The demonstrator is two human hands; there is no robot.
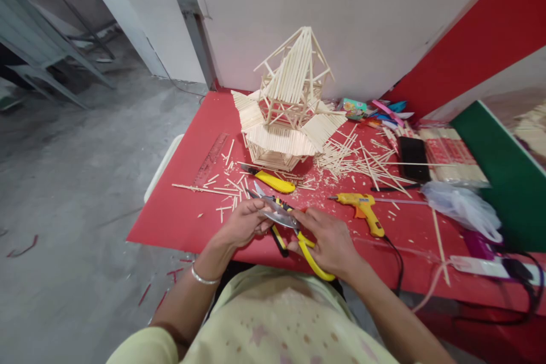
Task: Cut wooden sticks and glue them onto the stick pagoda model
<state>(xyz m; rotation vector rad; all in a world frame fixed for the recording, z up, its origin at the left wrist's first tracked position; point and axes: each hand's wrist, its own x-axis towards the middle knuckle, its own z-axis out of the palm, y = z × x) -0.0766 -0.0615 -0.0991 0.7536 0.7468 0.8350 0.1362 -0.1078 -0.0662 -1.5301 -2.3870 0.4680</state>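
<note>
My right hand (331, 238) grips yellow-handled shears (314, 263), whose metal blades point left toward my other hand. My left hand (244, 220) is closed in a pinch by the blade tips; what its fingers hold is too small to make out. Under and behind the hands lie black-and-yellow pliers (278, 239), partly covered. Just beyond is a yellow utility knife (275, 182). Farther back on the red table (170, 219) stands a tower-like model (294, 79) built of thin wooden sticks, with a pointed, partly covered roof.
Loose sticks (341, 156) and offcuts litter the table. On the right are a yellow glue gun (360, 209) with its cord, a black phone-like object (413, 158), packed sticks (452, 153), a plastic bag (460, 207) and a power strip (482, 266). A clear ruler (211, 159) lies left.
</note>
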